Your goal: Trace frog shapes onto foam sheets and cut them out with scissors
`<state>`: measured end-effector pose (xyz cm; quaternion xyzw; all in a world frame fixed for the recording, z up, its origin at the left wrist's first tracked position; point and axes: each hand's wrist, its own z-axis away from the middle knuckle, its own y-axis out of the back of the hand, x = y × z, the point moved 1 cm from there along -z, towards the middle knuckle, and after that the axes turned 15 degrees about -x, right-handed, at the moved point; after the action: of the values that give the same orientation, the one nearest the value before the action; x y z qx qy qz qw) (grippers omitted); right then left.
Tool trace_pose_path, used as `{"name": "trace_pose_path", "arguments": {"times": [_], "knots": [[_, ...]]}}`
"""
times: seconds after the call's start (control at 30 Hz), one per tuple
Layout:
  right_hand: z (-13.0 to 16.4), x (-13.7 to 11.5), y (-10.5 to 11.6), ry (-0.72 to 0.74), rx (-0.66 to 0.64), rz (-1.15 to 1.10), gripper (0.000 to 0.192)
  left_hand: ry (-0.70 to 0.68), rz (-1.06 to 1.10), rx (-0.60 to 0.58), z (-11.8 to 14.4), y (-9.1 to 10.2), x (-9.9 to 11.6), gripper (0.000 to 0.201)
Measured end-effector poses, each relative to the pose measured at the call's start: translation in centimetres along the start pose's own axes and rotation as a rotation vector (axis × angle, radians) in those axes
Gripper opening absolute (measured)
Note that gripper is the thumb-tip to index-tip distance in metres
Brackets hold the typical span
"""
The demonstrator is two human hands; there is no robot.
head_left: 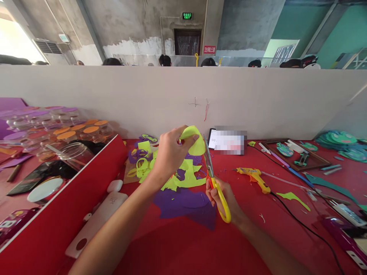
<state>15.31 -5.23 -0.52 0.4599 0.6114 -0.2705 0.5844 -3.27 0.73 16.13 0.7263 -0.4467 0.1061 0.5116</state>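
Observation:
My left hand (172, 151) pinches a rounded yellow-green sheet piece (196, 143), which looks like felt or foam, and holds it up above the table. In my right hand (222, 194) is a pair of scissors (219, 196) with yellow and red handles, fingers closed round them. The blades point upward and lie along the right edge of the yellow-green piece; whether they cut into it I cannot tell. Below my hands lies a heap of yellow-green scraps (186, 175) on the table, mixed with purple bits. A larger purple sheet (183, 206) is spread in front of the heap.
A yellow glue gun (255, 177) with a black cord lies to the right. Behind it a phone (228, 141) leans at the white partition (143, 91). A red divider (71, 191) stands at left, with glass jars (76, 152) beyond. Teal pieces (338, 139) are stacked far right.

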Motion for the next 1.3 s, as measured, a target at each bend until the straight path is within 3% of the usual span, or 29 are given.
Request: {"name": "trace_pose_path", "arguments": {"times": [0.53, 0.7, 0.77, 0.93, 1.1, 1.3], "knots": [[-0.3, -0.8, -0.2, -0.120, 0.080, -0.040, 0.054, -0.004, 0.047, -0.014, -0.1, 0.2, -0.3, 0.026], [-0.5, -0.4, -0.1, -0.092, 0.113, -0.056, 0.047, 0.011, 0.114, -0.050, -0.2, 0.1, -0.4, 0.030], [-0.5, -0.6, 0.0, -0.067, 0.134, -0.069, 0.042, 0.025, 0.152, -0.106, -0.2, 0.1, -0.4, 0.034], [-0.3, -0.7, 0.1, -0.026, 0.188, -0.099, 0.032, 0.053, 0.285, -0.461, 0.1, -0.9, -0.5, 0.041], [0.0, -0.9, 0.1, 0.043, 0.275, 0.022, 0.033, 0.097, 0.312, -0.675, 0.5, -2.7, -0.4, 0.043], [0.2, -1.0, 0.2, -0.002, 0.448, 0.106, 0.041, 0.052, 0.214, -0.744, 0.8, -5.1, -0.4, 0.048]]}}
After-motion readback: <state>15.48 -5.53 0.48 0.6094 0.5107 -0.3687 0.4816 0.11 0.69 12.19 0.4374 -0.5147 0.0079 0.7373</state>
